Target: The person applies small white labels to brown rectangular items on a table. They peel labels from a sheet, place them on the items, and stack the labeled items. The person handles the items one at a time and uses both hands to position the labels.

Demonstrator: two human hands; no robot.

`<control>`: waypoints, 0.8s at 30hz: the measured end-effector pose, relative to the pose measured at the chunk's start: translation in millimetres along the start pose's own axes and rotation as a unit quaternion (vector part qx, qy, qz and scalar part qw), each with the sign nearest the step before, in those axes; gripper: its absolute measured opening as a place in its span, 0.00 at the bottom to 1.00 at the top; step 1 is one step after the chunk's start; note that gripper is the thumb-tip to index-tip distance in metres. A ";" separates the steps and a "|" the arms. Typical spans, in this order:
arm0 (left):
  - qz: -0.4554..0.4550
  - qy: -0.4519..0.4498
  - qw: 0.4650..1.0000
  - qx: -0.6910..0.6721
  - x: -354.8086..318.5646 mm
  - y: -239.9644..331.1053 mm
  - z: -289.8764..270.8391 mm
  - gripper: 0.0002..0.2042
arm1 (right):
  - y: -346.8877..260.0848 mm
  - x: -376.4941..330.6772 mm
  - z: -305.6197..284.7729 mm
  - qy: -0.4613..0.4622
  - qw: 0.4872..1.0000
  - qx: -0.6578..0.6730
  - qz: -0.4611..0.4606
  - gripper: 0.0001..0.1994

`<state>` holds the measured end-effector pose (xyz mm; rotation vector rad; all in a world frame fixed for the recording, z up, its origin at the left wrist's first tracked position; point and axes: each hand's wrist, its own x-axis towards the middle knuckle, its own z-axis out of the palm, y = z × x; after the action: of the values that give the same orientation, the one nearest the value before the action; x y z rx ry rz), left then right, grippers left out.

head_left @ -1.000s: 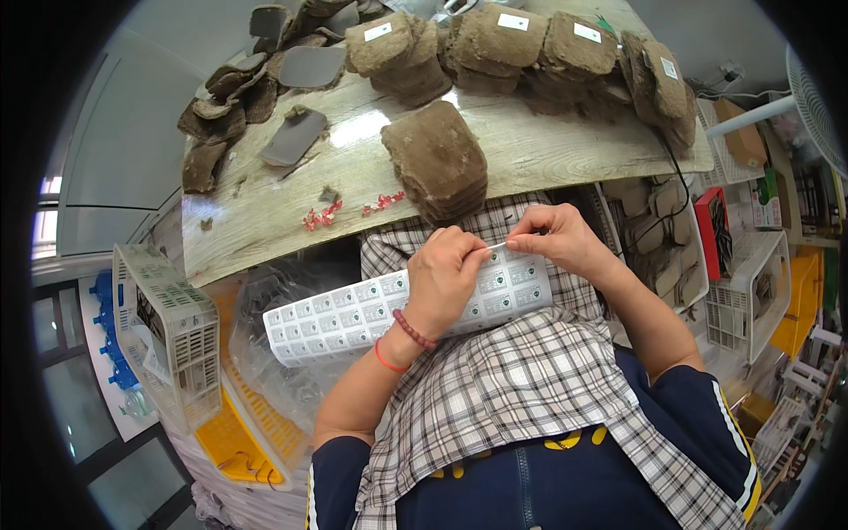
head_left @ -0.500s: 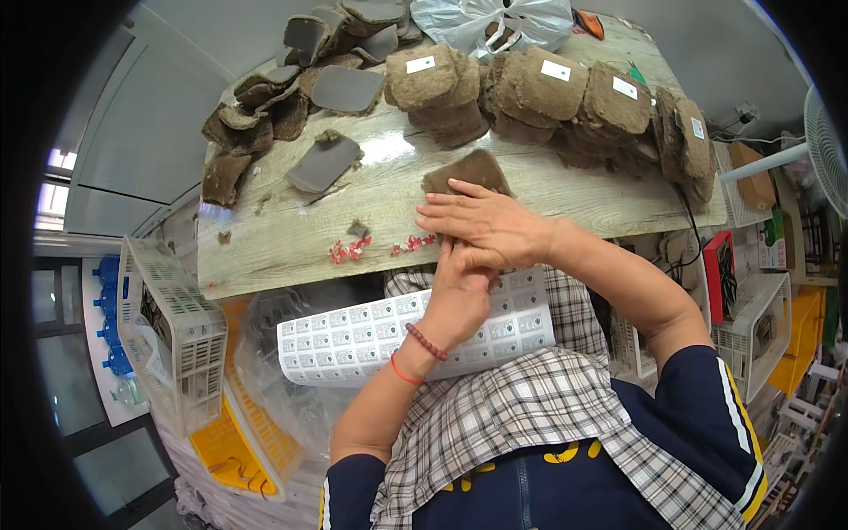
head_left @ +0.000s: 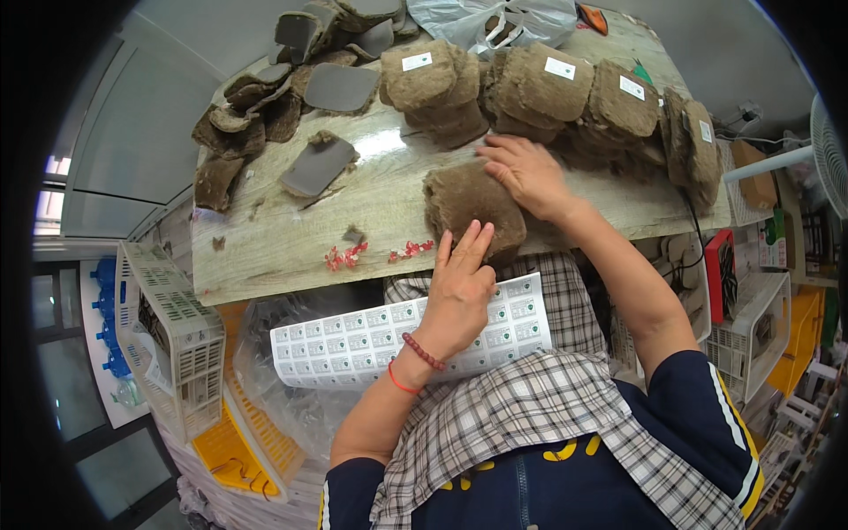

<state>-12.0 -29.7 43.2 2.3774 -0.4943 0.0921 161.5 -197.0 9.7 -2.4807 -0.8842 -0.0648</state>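
- Currently, the left hand (head_left: 459, 287) points away from the body, palm down; 2 fingers extend flat onto the near part of the brown fuzzy pads (head_left: 477, 199), the others bend, and no grasp is visible.
- Right hand (head_left: 530, 181): palm down, fingers loosely spread and pointing left, at the far right edge of these pads; nothing is seen clasped. Fingertips are slightly blurred.
- Pad position: stacked at the near edge of the desk (head_left: 265, 252), directly in front of the torso.
- Label sheet (head_left: 344, 349): slants across the lap beneath the left wrist.
- White crate (head_left: 190, 375), left: contains dark items and a pale piece, not identifiable.
- Yellow crate (head_left: 221, 442), lower left: holds thin reddish-brown strands.
- Clear plastic bag (head_left: 283, 415): crumpled beside the yellow crate, partly under the sheet.
- White carrier bag (head_left: 539, 22), far side of the desk: a dark brown item shows at its mouth.
- Red box (head_left: 721, 243), right: holds dark, strip-like pieces.
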 end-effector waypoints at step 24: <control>-0.104 0.076 0.991 -0.033 -14.9 17.1 -12.0 0.02 | -69.3 -133.5 -36.5 0.187 0.978 0.051 -0.078 0.15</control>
<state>-31.4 -28.7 60.0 2.3209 -0.1737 0.1590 18.8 -245.7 44.6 -2.1973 -0.8892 -0.5098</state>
